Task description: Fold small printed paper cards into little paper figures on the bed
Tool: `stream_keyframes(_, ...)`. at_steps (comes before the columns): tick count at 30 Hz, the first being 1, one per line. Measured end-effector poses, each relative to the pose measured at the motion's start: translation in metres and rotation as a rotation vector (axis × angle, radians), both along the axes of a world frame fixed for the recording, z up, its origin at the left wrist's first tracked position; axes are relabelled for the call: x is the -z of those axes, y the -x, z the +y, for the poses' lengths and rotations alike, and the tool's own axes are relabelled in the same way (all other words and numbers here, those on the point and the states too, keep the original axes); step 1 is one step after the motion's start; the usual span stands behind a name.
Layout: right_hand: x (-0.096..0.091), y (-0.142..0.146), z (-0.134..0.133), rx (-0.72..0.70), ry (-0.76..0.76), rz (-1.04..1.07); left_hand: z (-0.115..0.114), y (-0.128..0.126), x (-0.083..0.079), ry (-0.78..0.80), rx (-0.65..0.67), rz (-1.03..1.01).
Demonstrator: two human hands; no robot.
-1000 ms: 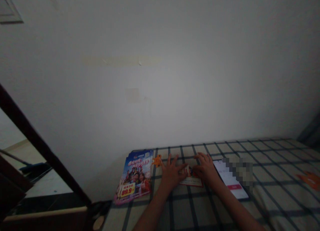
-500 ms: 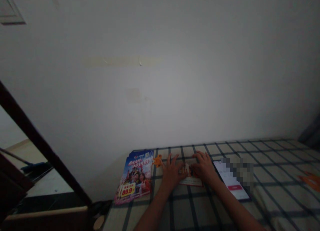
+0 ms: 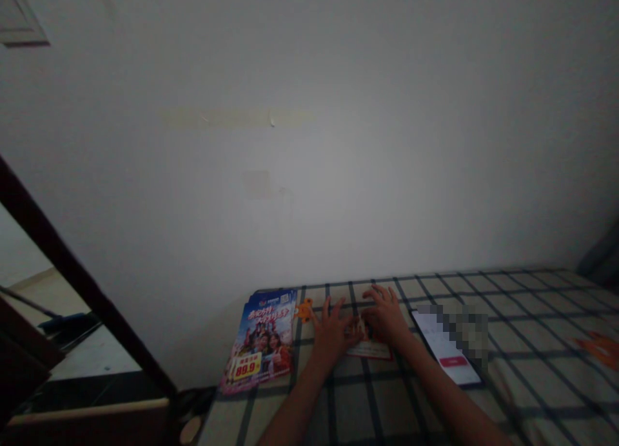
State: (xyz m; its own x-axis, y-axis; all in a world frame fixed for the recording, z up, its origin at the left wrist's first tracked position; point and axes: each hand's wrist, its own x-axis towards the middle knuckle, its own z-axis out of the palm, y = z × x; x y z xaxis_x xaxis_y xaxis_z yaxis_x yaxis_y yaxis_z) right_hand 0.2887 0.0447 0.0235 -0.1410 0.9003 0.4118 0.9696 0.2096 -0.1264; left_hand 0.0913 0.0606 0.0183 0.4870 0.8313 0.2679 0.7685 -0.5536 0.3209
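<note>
A small folded leaflet [image 3: 368, 350] lies on the checked cloth, with a red edge and a pale strip along its near side. My left hand [image 3: 331, 333] rests palm down over its left part, fingers spread, the thumb and index finger touching the paper. From the other side, my right hand [image 3: 388, 320] reaches over the leaflet's right part. Its fingers are stretched forward and apart, with the thumb side near the paper's middle. Both hands cover much of the leaflet, so its folds are partly hidden.
A stack of colourful flyers [image 3: 264, 343] lies to the left, beside an orange cutout shape [image 3: 304, 310]. At the right is a phone [image 3: 442, 346] with its screen lit. Another orange shape [image 3: 602, 349] is farther right. The wall [image 3: 338, 194] rises behind the checked cloth [image 3: 522, 317].
My right hand has shifted slightly left and away from me over the leaflet. My left hand, the flyers and the phone stay nearly where they were.
</note>
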Motion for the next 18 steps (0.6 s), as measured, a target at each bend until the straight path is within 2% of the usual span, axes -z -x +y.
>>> stream_keyframes(7,-0.006,0.004,0.005,-0.003,0.002,0.019,-0.001,0.0,-0.003,-0.002,0.004,0.008)
stream_keyframes(18,0.0,0.003,0.013,0.029,-0.02,0.036,0.0,0.001,0.001,0.001,-0.004,0.06)
